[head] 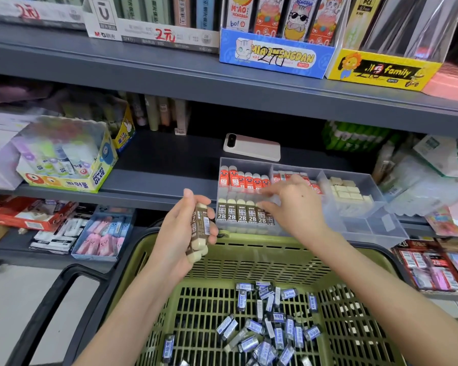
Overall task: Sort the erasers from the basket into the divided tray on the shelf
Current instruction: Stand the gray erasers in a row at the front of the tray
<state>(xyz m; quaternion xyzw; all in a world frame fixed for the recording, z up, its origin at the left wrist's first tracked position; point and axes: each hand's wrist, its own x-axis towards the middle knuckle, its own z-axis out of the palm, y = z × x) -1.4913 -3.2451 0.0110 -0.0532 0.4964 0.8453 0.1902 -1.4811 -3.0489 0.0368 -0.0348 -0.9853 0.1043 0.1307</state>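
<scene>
Erasers point(199, 229), long axis upright, gripped by left hand point(179, 241); right hand point(298, 207) over tray point(368, 228), grasp unclear.

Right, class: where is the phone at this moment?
In the head view, the phone lies flat on the middle shelf, just right of centre. It sits directly behind the clear tray and left of the green packs.
</scene>
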